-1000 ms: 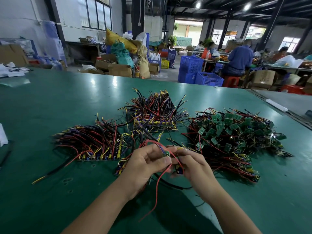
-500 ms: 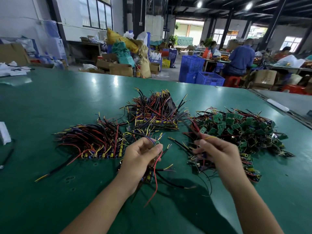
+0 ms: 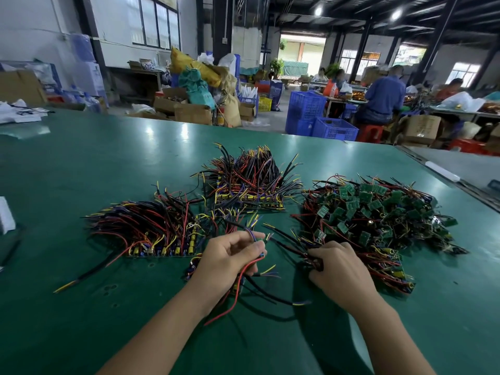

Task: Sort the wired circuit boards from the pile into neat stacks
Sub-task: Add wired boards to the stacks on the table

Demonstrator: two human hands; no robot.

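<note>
Green-board pile (image 3: 378,217): our right hand (image 3: 341,269) grips its near wires.
Left hand (image 3: 230,258): pinches a wire bundle (image 3: 250,233).
Advice: we lift slowly, untangling.

I see bright ceiling lamps (image 3: 318,11) at 1 o'clock and glare spots on the table (image 3: 81,163) at 11. Edges bow, far background soft.

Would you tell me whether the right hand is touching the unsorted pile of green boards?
Touching: the head view shows the right hand gripping wires at the pile's near edge.
</note>
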